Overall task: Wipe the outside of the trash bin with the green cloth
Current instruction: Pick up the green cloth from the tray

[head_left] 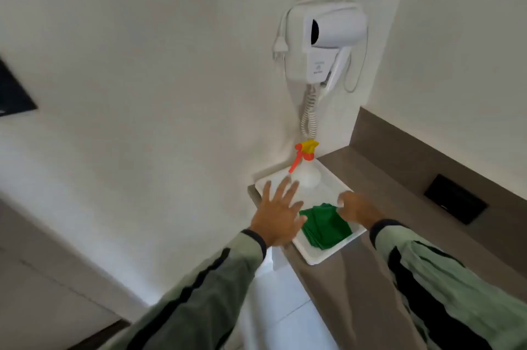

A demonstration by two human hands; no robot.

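Observation:
A folded green cloth [325,225] lies in the near corner of a white tray [333,252] on a brown counter. My left hand [278,215] hovers over the tray's left edge, fingers spread, its thumb next to the cloth, holding nothing. My right hand [358,208] is just right of the cloth with fingers curled down at the cloth's far edge; whether it grips the cloth is hidden. A white spray bottle [306,174] with a red and yellow trigger stands at the tray's far end. No trash bin is in view.
A white hair dryer [325,41] hangs on the wall above the tray, its coiled cord dropping toward the spray bottle. The brown counter [385,178] runs right, with a dark socket plate [454,198] set in it. White floor tiles show below the counter's left end.

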